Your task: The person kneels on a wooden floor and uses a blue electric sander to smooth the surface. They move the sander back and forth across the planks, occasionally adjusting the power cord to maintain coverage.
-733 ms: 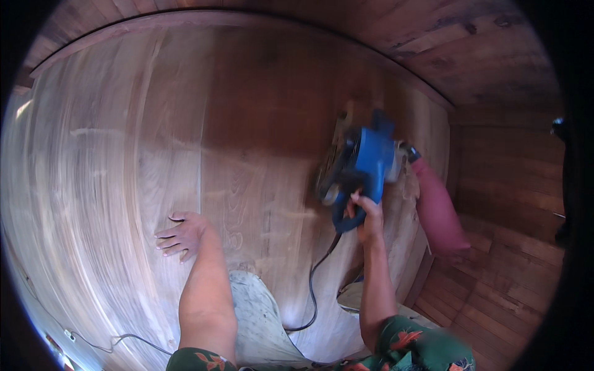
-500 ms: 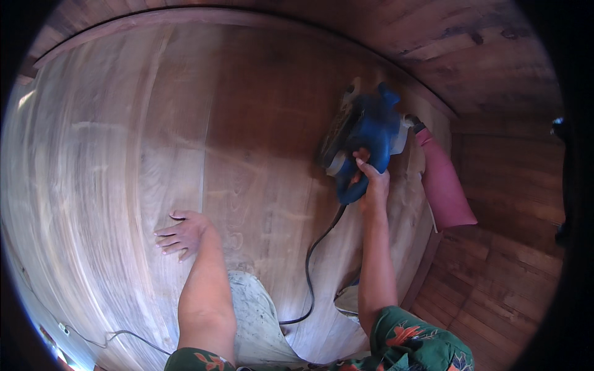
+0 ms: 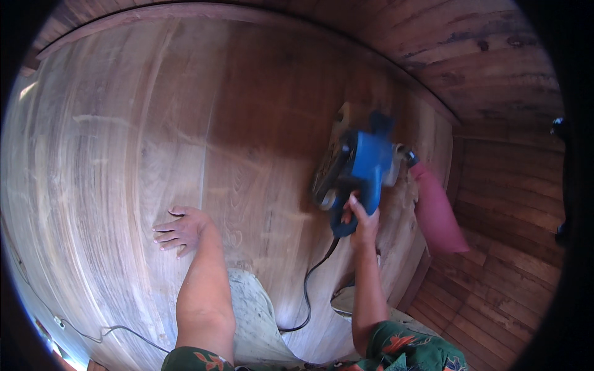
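A blue belt sander (image 3: 365, 161) rests on the wooden floor (image 3: 173, 154), right of the middle. My right hand (image 3: 364, 219) is wrapped round its rear handle. From the sander's right side hangs a pinkish-red dust bag (image 3: 438, 216). A black power cord (image 3: 307, 287) runs from the back of the handle toward my body. My left hand (image 3: 179, 230) lies flat on the pale boards with fingers spread, holding nothing. Ahead of the sander the boards are darker and reddish brown.
Dark plank walls rise at the top (image 3: 482, 68) and the right (image 3: 504, 210). A raised wooden trim (image 3: 185, 10) borders the far edge. At the lower left a thin cord (image 3: 102, 337) lies on the floor. My light, stained trousers (image 3: 253, 309) show beneath me.
The belt sander has come back toward me and slightly left, with my right hand on it. Its dust bag has swung along. The left hand stays in place.
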`<state>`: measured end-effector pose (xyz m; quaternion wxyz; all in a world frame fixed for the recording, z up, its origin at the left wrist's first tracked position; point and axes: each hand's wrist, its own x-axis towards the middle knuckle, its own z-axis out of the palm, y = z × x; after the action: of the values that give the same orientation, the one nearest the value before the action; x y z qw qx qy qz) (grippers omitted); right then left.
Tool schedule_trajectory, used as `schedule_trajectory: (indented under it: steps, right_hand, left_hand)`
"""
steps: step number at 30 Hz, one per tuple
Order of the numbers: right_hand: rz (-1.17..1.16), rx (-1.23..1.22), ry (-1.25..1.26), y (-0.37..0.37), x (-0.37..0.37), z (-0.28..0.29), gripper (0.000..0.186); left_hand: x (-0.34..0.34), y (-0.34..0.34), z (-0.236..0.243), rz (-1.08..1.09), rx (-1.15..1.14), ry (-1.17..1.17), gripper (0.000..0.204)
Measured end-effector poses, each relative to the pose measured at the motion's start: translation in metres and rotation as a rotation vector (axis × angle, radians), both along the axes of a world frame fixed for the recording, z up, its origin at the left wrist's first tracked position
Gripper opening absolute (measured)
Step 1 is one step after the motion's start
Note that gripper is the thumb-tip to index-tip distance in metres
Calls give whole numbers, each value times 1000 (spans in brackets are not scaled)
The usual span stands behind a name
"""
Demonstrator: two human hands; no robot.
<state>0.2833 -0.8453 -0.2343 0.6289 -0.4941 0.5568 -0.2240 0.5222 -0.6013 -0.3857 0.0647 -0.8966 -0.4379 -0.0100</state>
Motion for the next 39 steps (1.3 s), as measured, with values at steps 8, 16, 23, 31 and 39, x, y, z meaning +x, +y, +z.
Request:
schedule_trajectory:
  steps: [8,16,23,31,39]
  right_hand:
    - [-77,-80,32,35,25,9,39]
    - [-46,-192,100,-64,100,-19,37]
    - [-128,-310,-16,-111,139,-32,38]
    - [-8,-226,121,-145,129,-23,27]
    - [48,-179,198,-144,120,6,18]
  left_hand:
    - [-1,4,-9,-3,22,-24,80]
    - [0,3,-13,-23,95,-43,80]
    - [-2,-2,-4,-11,89,-10,80]
    - [-2,-3,1,-9,31,-3,80]
    - [-2,-5,7,-23,13,18,80]
